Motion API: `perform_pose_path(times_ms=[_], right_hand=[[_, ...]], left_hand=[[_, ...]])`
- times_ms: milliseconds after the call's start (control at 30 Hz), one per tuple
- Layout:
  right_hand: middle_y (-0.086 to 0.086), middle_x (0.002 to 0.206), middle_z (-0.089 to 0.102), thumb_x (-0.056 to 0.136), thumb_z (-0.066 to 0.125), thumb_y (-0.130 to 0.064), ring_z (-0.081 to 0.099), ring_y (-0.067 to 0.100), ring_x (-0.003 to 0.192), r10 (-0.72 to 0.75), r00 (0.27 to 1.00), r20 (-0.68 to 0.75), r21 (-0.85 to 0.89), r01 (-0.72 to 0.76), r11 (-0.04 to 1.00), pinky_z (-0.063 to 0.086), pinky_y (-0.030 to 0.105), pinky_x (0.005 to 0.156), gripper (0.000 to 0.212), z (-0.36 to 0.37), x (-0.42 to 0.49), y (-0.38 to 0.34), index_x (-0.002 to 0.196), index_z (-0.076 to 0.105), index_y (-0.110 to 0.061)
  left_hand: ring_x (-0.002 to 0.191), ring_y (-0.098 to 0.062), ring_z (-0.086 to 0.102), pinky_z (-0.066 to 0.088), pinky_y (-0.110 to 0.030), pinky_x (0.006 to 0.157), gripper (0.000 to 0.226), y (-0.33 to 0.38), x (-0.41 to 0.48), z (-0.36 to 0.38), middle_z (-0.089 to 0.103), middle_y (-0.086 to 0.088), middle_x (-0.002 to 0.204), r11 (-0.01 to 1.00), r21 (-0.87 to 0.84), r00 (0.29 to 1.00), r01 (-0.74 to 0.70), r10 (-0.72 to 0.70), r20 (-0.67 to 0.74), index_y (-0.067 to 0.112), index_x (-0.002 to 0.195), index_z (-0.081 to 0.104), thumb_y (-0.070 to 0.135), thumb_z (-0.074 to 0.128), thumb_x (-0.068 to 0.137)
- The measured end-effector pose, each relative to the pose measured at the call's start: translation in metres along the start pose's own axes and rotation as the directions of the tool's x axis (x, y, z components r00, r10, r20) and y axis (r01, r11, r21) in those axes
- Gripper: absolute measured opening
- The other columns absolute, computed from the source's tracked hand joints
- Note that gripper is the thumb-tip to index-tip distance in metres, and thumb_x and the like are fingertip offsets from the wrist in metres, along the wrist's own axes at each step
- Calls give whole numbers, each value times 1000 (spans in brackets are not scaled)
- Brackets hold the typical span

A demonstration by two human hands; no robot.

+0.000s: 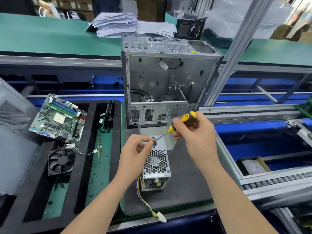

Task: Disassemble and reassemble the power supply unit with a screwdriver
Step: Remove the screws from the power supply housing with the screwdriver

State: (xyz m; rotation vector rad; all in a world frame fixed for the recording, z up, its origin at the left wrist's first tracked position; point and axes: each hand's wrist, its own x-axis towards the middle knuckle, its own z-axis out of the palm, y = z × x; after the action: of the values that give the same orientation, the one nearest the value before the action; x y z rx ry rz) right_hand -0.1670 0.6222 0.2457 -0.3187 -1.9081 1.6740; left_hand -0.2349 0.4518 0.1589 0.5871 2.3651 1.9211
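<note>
Power supply unit (156,168): lower centre of frame, on the table (187,184). We judge it heavy, rigid, sharp-edged, best held by its solid side walls. Right hand (197,137) grips the screwdriver (171,128) by its handle; left hand (135,152) pinches its tip at the casing.

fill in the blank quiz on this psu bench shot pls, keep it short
1. The right hand grips the yellow-and-black screwdriver by its ____.
2. The left hand pinches that tool's ____ at the silver perforated-metal power supply unit.
3. The black square fan lies to that unit's ____.
Missing words: handle; tip; left.
</note>
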Motion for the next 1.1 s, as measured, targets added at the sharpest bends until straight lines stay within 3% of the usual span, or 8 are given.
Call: perform_pose_path(times_ms=[367,467,533,633,733,833,967,1100], right_hand=[[13,79,74,94,78,-18,71,28,64,23,997,78,34,-25,999,61,37,62,22,-17,16,7,95,65,0],[13,79,74,94,77,-18,70,30,64,27,995,95,31,-30,999,62,40,63,21,-18,17,8,94,65,-1],[13,79,74,94,77,-17,70,29,63,28,994,109,28,-31,999,62,41,62,20,-18,17,6,94,65,-1],[14,79,74,95,77,-15,69,28,62,25,987,156,35,-31,999,59,36,58,19,-15,14,4,94,65,0],[14,78,74,94,77,-14,69,30,61,36,974,223,40,-46,998,56,33,57,19,-8,8,3,92,63,-1],[13,77,75,94,78,-14,70,29,61,50,958,283,4,-53,999,56,30,58,19,-1,0,4,91,62,-4],[9,75,74,92,78,-15,70,26,62,36,941,335,-46,-22,999,57,29,59,18,7,-11,4,86,62,-12],[7,77,74,92,79,-16,71,25,63,41,935,352,-92,-9,996,57,29,59,18,11,-17,4,89,62,-10]], left_hand=[[108,-8,65,55,-37,90,20,7,-2,3,68,18,114,991,-86,994,104,-107,-35,45,106,80,41,63,94],[110,-7,65,51,-34,91,22,4,-5,0,69,17,119,980,-98,977,176,-186,-109,46,110,78,35,61,101],[103,-14,66,52,-31,83,26,1,-8,-5,70,9,118,946,-121,941,299,-314,-125,45,109,76,25,60,103],[79,-16,67,55,-28,65,17,-2,-16,-17,67,-9,117,829,-120,834,546,-551,-21,29,112,70,19,59,103],[63,-20,71,60,-29,59,13,2,-28,-29,69,-15,106,715,-130,726,687,-668,163,14,115,63,18,57,104],[80,-32,78,64,-34,68,17,5,-39,-38,72,-17,97,648,-178,670,740,-692,268,6,115,65,17,63,102],[101,-35,76,62,-39,88,22,3,-46,-46,75,-20,113,585,-263,640,767,-673,371,-1,120,66,7,66,99],[88,-26,77,62,-43,92,22,2,-53,-41,73,-20,105,544,-376,660,750,-656,367,-9,117,64,-8,65,95]])
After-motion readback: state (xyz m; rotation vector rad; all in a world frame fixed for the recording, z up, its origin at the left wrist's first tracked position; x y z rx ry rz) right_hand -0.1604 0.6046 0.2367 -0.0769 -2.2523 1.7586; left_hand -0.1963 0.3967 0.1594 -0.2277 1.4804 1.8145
